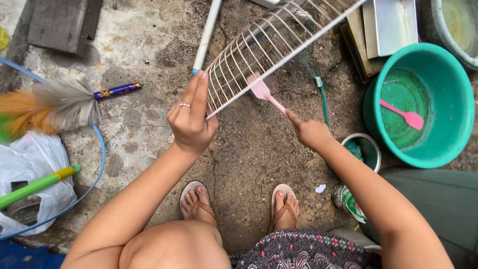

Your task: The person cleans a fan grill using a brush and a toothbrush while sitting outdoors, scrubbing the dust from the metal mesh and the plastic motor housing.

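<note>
The concrete floor (pixel 149 45) is rough and stained, w/ the person's two sandalled feet seen below both hands. To the right of the right fingers stands a big teal basin (pixel 448 134), and a pink spatula (pixel 403 115) lies inside it. Just below the right wrist is a small metal bowl (pixel 371 144) w/ sth green in it; I cannot tell what. Far left of the left fingers lies a white plastic bag (pixel 30 159) w/ a green stick (pixel 35 187) over it, and a thin blue hoop (pixel 102 149) goes around them.

The white wire fan guard (pixel 264 45) is held tilted, above and between the two hands. The left hand (pixel 190 119) has its fingers (pixel 199 92) closed on the lower rim of the guard, thumb on the other side; a ring is on one finger. Left of these fingers, on the floor, lies a feather duster (pixel 59 104) w/ blue handle. A white pipe (pixel 206 32) lies on the floor above the left fingers.

The right hand (pixel 311 132) has its fingers closed around the handle of a pink brush (pixel 263 91), approx. at the handle's end. The brush head touches the wires of the guard, right of the left fingers.
</note>
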